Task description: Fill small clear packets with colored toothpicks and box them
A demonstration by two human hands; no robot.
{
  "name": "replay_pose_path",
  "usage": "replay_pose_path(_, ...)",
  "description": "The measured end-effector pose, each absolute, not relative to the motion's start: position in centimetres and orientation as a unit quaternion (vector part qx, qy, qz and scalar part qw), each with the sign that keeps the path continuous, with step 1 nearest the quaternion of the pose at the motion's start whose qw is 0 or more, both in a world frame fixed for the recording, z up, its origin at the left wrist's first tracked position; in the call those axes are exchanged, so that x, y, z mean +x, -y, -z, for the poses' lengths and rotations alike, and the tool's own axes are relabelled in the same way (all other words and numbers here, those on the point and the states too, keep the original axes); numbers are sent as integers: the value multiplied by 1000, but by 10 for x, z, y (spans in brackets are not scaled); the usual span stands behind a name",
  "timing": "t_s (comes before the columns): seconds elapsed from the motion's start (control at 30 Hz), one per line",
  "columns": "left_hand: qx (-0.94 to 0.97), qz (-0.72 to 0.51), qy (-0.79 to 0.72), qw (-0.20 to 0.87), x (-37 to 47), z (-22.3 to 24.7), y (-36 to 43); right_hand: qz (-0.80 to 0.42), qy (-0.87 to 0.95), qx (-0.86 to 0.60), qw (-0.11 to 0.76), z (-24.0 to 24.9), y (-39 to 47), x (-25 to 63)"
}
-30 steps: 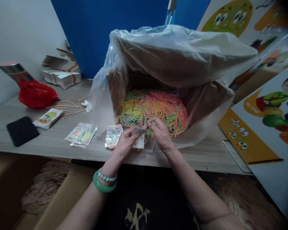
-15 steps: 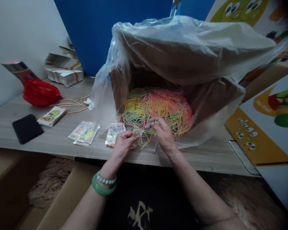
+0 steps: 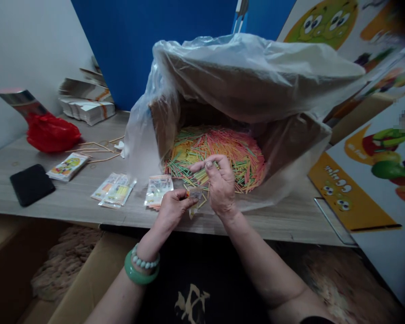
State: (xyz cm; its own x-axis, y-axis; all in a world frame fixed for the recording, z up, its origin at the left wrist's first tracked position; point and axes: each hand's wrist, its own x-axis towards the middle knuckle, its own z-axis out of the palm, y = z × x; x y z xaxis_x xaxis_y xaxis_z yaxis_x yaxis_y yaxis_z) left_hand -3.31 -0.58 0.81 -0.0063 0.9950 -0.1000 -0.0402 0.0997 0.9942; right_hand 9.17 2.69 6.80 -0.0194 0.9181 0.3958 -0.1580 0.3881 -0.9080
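Observation:
My left hand (image 3: 173,208) pinches a small clear packet (image 3: 195,196) at the front of the table. Just to its right, my right hand (image 3: 220,182) is closed round a bunch of thin yellow-green sticks (image 3: 204,174), which points left above the packet. Behind both hands, a heap of pink, yellow, orange and green sticks (image 3: 222,144) spills from a carton on its side, lined with a clear plastic bag (image 3: 140,130). A few loose sticks lie beside the packet. Left of my left hand are printed packets (image 3: 158,191), with more clear packets (image 3: 116,189) farther left.
On the left of the table (image 3: 87,216) are a black flat object (image 3: 32,184), a stack of printed cards (image 3: 68,166), a red plastic bag (image 3: 52,132), rubber bands and stacked white cartons (image 3: 87,108). Printed boxes (image 3: 351,193) stand at the right; an open carton is below left.
My right hand has turned and lifted slightly, now showing a bunch of sticks in its fingers. The packet in my left hand hangs lower. The whole view has shifted a little.

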Motion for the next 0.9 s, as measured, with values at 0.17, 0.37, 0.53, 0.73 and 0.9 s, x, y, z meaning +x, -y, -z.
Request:
replay_pose_path(0.17,452,-479,-518,545,-33,-22,10,-476,569,-311,594,-54,-23,85)
replay_pose_path(0.37,424,-476,-504,584,-33,-25,13,-499,575,-322,564,-44,-20,100)
replay_pose_path(0.53,448,-474,-483,584,-32,-25,11,-515,615,-329,498,-44,-22,106)
replay_pose_path(0.73,449,-550,-415,568,-29,-20,2,-539,657,-334,408,-46,-32,112)
replay_pose_path(0.9,341,-562,-381,650,-35,-16,0,-517,626,-377,447,-36,-35,124)
